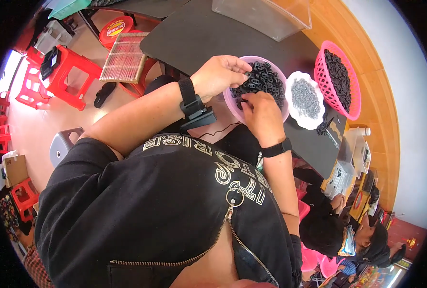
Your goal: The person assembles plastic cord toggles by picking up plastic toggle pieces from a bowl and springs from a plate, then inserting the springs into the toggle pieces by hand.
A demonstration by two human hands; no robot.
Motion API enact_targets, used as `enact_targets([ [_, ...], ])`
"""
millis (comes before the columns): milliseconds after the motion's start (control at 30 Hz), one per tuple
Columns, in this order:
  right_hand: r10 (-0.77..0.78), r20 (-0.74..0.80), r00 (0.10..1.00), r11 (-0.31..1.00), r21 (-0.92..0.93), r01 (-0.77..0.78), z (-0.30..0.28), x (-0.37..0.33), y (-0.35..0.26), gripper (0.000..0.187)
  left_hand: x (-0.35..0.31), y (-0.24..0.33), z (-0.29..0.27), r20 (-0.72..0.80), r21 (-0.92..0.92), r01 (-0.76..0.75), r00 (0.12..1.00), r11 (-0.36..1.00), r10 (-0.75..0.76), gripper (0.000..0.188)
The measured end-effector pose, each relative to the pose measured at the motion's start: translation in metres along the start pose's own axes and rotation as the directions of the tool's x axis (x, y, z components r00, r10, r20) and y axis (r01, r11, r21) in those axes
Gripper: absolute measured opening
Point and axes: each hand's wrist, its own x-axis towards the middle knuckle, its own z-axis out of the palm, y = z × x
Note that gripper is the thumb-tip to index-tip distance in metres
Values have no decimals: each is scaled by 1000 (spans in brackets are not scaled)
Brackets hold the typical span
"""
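On the black table (pixel 194 38), in the pink bowl (pixel 229 108), over which your left hand (pixel 219 76) and right hand (pixel 265 119) had fingertips close together, pinching or not I couldn't tell, lay the little black loops (pixel 269 80), probably best picked gently, one by one.

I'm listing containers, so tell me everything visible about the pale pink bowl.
Round, smooth and plastic-looking, the pale pink bowl sits open side up, holding many small black looped pieces. The left hand and right hand reach into it. A white scalloped dish is beside it; the bowl's base is hidden.
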Motion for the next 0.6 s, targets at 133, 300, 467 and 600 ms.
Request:
enact_targets([
  [133, 118, 31, 992, 993, -25, -117, -4, -4, 6, 9, -1, -6, -2, -6, 50, -32, 999, 998, 33, 25],
  [300, -34, -124, 992, 999, -46, 29, -1, 5, -4, 16, 1, -16, -5, 21, 35, -57, 998, 998, 56, 25],
  [467, -20, -69, 997, 997, 74, 25, 7, 3, 3, 15, 2, -16, -4, 27, 57, -60, 998, 997, 58, 24],
  [600, 61, 8, 998, 998, 24, -61, 2, -2, 4, 10, 0, -17, -6, 64, 34, -65, 996, 997, 62, 23],
])
